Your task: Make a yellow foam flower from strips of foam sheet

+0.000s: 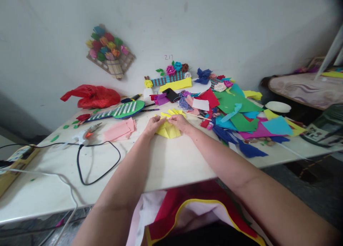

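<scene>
Between my two hands is a piece of yellow crepe paper [168, 131], spread and slightly creased above the white table [177, 163]. My left hand [154, 126] pinches its left side, and my right hand [179, 122] pinches its upper right edge. Just behind my fingers lie several small yellow paper pieces [174, 112]. A thin pale stick [198, 116] lies beyond my right hand. Pink paper sheets [120, 130] rest to the left of my left hand.
Coloured paper sheets [235, 106] are heaped on the right. At left lie a glue gun [84, 134] with a black cord, a green guitar-shaped craft [125, 110] and a red plastic bag [95, 96]. A large jar [325, 128] stands far right. Paper flowers [107, 45] hang on the wall.
</scene>
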Demonstrator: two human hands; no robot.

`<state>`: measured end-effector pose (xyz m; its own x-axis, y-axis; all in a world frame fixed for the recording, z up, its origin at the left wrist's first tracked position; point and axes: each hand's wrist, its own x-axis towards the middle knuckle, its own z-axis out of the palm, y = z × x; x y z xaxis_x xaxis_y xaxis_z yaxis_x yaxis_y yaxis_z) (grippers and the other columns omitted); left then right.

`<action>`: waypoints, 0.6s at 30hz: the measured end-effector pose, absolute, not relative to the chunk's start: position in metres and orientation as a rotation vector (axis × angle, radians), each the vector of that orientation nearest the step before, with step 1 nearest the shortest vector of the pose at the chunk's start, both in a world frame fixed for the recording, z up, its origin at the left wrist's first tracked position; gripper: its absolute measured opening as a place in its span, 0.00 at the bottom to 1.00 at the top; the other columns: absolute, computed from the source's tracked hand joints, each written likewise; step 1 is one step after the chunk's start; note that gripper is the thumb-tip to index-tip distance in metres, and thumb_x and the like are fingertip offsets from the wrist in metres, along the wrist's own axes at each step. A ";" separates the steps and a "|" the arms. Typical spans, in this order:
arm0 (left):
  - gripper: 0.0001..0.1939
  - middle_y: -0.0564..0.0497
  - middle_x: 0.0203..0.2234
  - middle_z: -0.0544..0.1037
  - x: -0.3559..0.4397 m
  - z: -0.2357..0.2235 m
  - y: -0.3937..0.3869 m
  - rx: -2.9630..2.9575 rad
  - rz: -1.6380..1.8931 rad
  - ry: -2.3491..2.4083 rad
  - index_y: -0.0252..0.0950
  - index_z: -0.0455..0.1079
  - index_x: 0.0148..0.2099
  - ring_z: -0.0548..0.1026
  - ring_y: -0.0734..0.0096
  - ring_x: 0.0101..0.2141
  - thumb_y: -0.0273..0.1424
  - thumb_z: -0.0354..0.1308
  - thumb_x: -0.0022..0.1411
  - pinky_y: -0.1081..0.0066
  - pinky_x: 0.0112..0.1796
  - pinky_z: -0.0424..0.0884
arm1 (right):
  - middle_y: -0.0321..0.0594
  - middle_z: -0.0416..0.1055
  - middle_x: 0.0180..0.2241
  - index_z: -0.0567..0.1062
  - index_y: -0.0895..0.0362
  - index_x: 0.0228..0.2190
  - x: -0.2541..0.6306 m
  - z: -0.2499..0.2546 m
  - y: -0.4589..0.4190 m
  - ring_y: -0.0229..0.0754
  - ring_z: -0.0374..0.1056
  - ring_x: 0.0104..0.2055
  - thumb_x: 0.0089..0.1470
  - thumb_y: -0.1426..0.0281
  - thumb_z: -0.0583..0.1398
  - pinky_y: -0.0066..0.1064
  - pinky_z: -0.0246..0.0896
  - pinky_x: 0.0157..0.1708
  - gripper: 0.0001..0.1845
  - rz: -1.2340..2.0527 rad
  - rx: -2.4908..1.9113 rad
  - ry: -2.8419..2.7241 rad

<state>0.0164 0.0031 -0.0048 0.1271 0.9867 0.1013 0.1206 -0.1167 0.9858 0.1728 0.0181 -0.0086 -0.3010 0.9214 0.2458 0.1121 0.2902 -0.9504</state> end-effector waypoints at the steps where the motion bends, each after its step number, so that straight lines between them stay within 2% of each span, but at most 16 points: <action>1: 0.17 0.56 0.16 0.66 0.016 -0.005 0.003 1.440 1.134 1.157 0.34 0.62 0.26 0.64 0.79 0.17 0.42 0.61 0.44 0.77 0.19 0.57 | 0.28 0.55 0.16 0.64 0.59 0.16 0.173 -0.008 0.017 0.31 0.51 0.21 0.37 0.64 0.58 0.25 0.47 0.24 0.12 1.124 -0.956 -1.656; 12: 0.17 0.55 0.15 0.68 0.014 -0.006 0.004 1.352 1.240 1.106 0.34 0.64 0.27 0.68 0.75 0.19 0.41 0.63 0.43 0.76 0.20 0.60 | 0.29 0.54 0.14 0.64 0.59 0.16 0.173 -0.011 0.020 0.31 0.52 0.19 0.35 0.60 0.62 0.26 0.48 0.21 0.16 1.183 -0.987 -1.596; 18: 0.18 0.55 0.17 0.70 0.015 -0.005 0.003 1.273 1.272 1.053 0.34 0.63 0.26 0.68 0.76 0.18 0.41 0.64 0.40 0.76 0.21 0.63 | 0.29 0.54 0.15 0.63 0.58 0.15 0.173 -0.007 0.016 0.31 0.51 0.20 0.32 0.57 0.63 0.26 0.47 0.22 0.20 1.262 -0.969 -1.569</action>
<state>0.0146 0.0028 -0.0047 0.0637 0.9912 0.1160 -0.0712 -0.1114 0.9912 0.1729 0.0161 -0.0070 -0.3126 0.9368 0.1573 0.0471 0.1807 -0.9824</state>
